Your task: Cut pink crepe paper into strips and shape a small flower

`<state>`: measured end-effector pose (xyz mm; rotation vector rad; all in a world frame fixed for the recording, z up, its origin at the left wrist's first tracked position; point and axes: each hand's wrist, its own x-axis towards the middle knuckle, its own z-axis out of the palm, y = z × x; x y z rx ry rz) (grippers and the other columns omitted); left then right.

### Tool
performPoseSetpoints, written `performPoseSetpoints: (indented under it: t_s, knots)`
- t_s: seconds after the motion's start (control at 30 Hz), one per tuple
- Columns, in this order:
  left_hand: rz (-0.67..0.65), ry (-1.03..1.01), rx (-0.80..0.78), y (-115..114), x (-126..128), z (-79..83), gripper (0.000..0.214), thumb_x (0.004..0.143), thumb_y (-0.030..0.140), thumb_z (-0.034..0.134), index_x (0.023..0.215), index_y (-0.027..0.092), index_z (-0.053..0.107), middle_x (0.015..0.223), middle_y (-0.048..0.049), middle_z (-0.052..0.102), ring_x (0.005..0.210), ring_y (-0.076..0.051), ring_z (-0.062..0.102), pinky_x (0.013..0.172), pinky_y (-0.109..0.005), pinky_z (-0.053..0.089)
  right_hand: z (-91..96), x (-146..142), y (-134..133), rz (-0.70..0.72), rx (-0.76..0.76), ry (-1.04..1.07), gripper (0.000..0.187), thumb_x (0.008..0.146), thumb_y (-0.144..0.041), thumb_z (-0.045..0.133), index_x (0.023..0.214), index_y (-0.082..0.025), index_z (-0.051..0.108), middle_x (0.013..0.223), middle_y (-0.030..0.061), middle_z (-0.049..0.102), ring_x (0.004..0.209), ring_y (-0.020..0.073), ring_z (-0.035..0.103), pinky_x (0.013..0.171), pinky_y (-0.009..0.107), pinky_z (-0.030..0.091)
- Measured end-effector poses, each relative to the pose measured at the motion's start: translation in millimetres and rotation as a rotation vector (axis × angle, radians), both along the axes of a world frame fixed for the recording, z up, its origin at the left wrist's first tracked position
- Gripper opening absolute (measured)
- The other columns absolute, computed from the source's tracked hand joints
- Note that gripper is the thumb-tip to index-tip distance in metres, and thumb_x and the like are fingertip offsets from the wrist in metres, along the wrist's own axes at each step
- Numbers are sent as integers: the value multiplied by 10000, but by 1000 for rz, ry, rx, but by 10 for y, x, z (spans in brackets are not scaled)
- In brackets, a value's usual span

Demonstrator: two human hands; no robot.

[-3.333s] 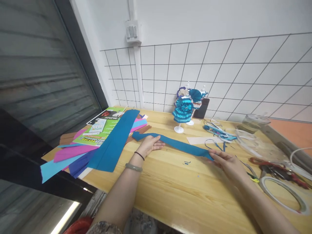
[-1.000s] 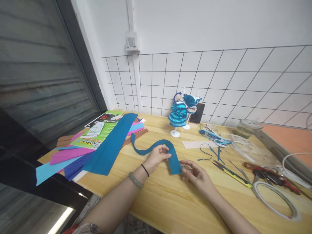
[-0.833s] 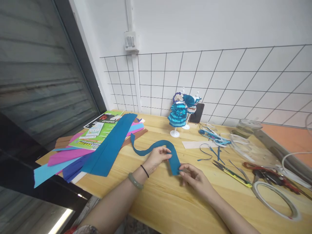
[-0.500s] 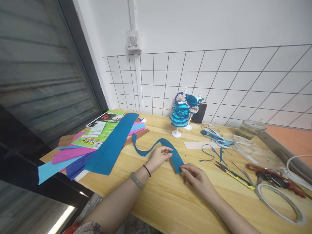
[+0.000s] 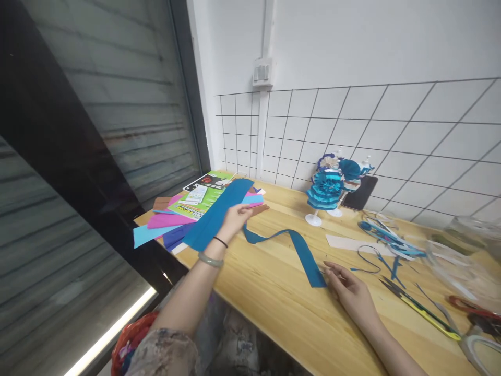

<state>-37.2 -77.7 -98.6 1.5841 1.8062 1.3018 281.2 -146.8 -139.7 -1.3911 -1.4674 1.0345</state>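
A narrow teal paper strip point(image 5: 301, 251) lies curved across the wooden table point(image 5: 274, 303). My right hand point(image 5: 348, 288) rests at the strip's near end, fingers loosely spread and touching the paper's corner. My left hand point(image 5: 234, 218) reaches out to the left, over the strip's far end, fingers extended onto the wide teal sheet point(image 5: 219, 211) that tops a pile of coloured paper point(image 5: 160, 230).
A green booklet point(image 5: 199, 196) lies under the paper pile by the window. A blue paper-dress figure on a stand point(image 5: 326, 188) and a dark phone point(image 5: 360, 192) stand by the grid wall. Ribbon scraps point(image 5: 385, 241), yellow-handled scissors point(image 5: 418, 305) and a tape roll point(image 5: 479, 347) lie at the right.
My left hand let go of the strip's arch and moved left to the wide teal sheet. The strip has flattened out. The view has swung left.
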Motion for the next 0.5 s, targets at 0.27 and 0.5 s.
performPoseSetpoints:
  t_s: [0.27,0.5]
  knots:
    - [369,436,-168,-802,-1791,215,437,639,112,497,1063,109,604,1086,-119,611,1045,-285,501,917,-386,340,-11,15,-9,-15,-22,-90,482,671,-514,583,952,-125,628,498,-9,532,438,121,426,420,232,356]
    - [319,747,-386,-1160,-2174,232,299,613,152,507,858,194,673,1021,-78,640,1028,-265,502,902,-324,316,-28,12,-8,-6,6,-102,430,675,-483,586,917,-132,640,536,12,571,445,130,448,436,242,380]
